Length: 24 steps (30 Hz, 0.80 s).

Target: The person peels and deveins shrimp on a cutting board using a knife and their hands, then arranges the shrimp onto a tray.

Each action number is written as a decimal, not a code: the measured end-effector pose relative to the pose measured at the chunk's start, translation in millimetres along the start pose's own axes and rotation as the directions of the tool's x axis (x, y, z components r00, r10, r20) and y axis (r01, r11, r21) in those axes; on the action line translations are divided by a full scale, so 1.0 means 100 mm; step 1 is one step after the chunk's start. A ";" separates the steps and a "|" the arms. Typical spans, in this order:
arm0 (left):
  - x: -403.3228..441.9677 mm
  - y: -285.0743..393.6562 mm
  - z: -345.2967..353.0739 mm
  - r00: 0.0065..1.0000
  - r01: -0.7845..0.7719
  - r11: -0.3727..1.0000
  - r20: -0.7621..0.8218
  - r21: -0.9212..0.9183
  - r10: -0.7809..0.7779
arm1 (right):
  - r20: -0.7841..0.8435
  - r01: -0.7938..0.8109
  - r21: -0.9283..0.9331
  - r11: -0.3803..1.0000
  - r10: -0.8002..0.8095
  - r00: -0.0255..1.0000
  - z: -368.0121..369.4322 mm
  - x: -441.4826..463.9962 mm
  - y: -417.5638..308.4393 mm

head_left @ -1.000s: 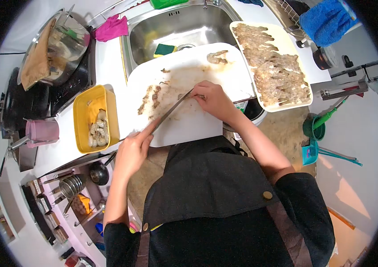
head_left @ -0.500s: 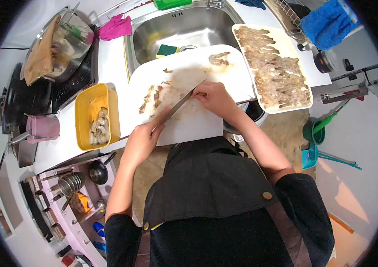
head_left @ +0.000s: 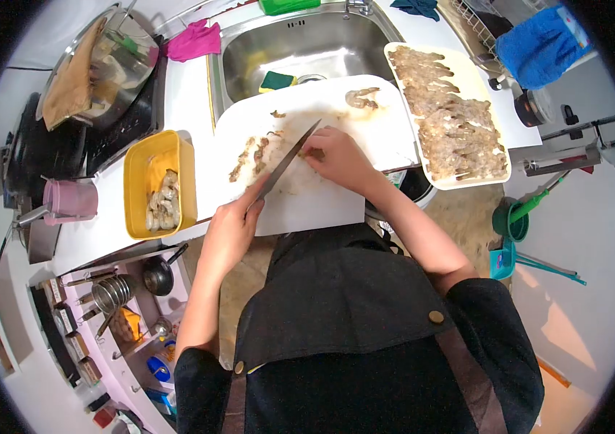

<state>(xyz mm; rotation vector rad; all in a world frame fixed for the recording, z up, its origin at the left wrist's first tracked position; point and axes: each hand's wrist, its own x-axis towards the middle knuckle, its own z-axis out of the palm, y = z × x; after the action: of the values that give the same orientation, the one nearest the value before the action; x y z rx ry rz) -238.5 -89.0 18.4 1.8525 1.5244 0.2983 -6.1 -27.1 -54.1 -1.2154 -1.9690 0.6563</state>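
My left hand (head_left: 233, 228) grips a knife (head_left: 287, 165) by its handle, the blade slanting up and right over the white cutting board (head_left: 383, 141). Close to the right of the blade, my right hand (head_left: 340, 160) is closed in a pinch. A small brownish bit shows at its fingertips, mostly hidden by the fingers. Dark shrimp scraps (head_left: 259, 155) lie in short rows on the board's left part. One shrimp (head_left: 361, 98) rests near its upper right corner. Peeled shrimp (head_left: 164, 204) sit in a yellow container (head_left: 131, 189) to the left.
A cream tray (head_left: 459, 66) of unpeeled-looking shrimp (head_left: 459, 123) stands right of the board. Behind is a steel sink (head_left: 322, 43) with a sponge (head_left: 277, 81). A pink cup (head_left: 70, 200) and a stove (head_left: 123, 105) with a large pot are at left.
The knife has swung steeper, its tip moving up and left. My right hand has drawn clear of the blade, fingers still pinched. The view has shifted slightly.
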 end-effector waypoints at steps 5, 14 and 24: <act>-0.01 -0.01 0.03 1.000 0.005 1.000 0.000 0.003 -0.005 | -0.012 0.019 0.029 0.999 -0.019 1.000 0.05 -0.01 0.03; -0.30 -0.06 -0.10 0.965 0.231 0.973 0.131 -0.005 -0.229 | -0.045 0.033 0.052 0.998 -0.031 0.999 0.10 -0.02 0.11; 0.39 -0.29 0.10 0.932 -0.080 0.878 -0.276 0.472 0.234 | 0.137 -0.120 -0.112 0.986 0.135 0.981 -0.34 -0.07 0.16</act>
<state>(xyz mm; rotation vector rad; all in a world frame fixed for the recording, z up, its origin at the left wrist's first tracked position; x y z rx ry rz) -243.6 -54.6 -17.3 2.4031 1.7789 0.3625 31.5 -24.5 -46.7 -1.4014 -2.0789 0.7324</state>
